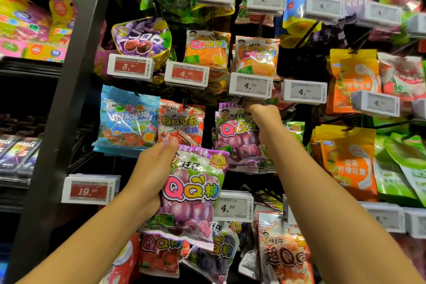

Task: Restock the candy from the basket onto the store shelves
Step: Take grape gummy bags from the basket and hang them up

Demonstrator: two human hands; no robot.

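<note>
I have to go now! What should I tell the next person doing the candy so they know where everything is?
Left hand: grips a purple grape QQ candy bag, held in front of the pegs, not yet hung.
Right hand: reaches up at the top of the hanging grape QQ bags, just under a 4.20 price tag; whether its grip holds anything is hidden.
Done: matching grape bags already hang on that peg.
Left: hang the held bag there. The basket is out of view, so how much candy remains is unknown.
</note>
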